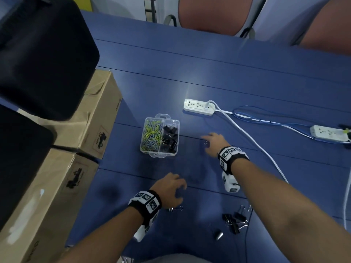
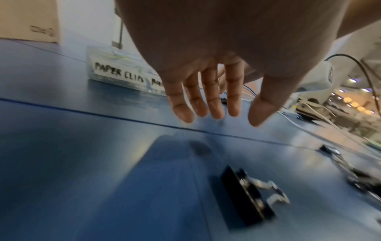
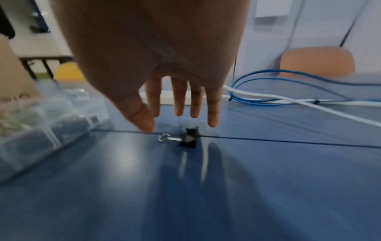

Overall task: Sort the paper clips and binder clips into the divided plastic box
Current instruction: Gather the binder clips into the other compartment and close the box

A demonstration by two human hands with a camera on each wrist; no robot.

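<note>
The clear divided box [image 1: 149, 153] stands mid-table, with coloured paper clips [image 1: 152, 135] in its left compartment and black binder clips [image 1: 171, 139] in its right. In the left wrist view the box [image 2: 115, 73] shows a "PAPER CLIPS" label. My right hand [image 1: 206, 145] hovers open, fingers straight, over one small binder clip [image 3: 188, 137] just right of the box [image 3: 41, 114]. My left hand [image 1: 181, 194] is nearer me, open and holding nothing, its fingers [image 2: 214, 104] spread above the table. A binder clip [image 2: 245, 199] lies below it. A pile of binder clips [image 1: 235, 221] lies front right.
A white power strip [image 1: 199, 107] with a white cable [image 1: 247, 133] and blue cable [image 1: 266, 120] lies behind the box, with a second strip [image 1: 330, 132] at far right. Cardboard boxes [image 1: 91, 118] and black cases [image 1: 38, 54] line the left edge. One loose clip [image 1: 218, 235] lies near me.
</note>
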